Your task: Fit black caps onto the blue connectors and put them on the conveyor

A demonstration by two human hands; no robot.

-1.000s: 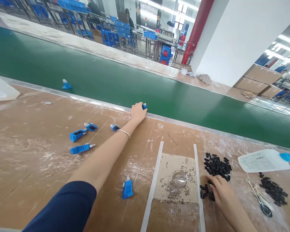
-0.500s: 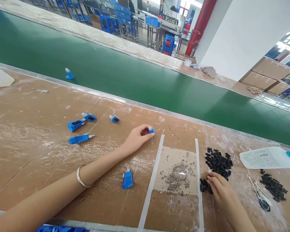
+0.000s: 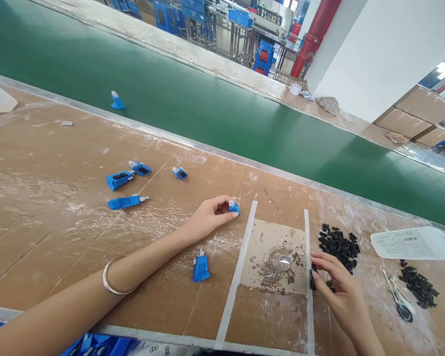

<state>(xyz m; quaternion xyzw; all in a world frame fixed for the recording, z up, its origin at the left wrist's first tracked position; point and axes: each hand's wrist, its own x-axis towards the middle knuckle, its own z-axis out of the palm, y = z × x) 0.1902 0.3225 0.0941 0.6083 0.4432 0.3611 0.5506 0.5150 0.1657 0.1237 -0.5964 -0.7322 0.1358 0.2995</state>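
My left hand [image 3: 211,217] is closed, thumb and fingertips pinching a small blue plastic part [image 3: 234,207] with a pale tip, held just above the table left of the taped area. On the other side, my right hand [image 3: 339,287] has thumb and index finger around a small black piece [image 3: 313,280] beside the right tape strip; the fingertips partly hide it. Behind that hand spreads a pile of black pieces [image 3: 339,247]. Between the hands lies a beige sheet [image 3: 259,237] spotted with clear liquid, with a clear round puddle or dish [image 3: 282,262] on it.
Several blue parts [image 3: 122,202] lie on the left, and another blue part [image 3: 200,267] is nearer me. One blue part [image 3: 117,101] rests on the green belt [image 3: 207,113]. At right are a white bottle [image 3: 411,243], cotton swabs [image 3: 393,289] and a second black pile [image 3: 419,286].
My right hand has moved from the small black cluster toward the tape strip, its fingers now around a black piece. My left hand still holds the blue part, now turned slightly. The view has shifted.
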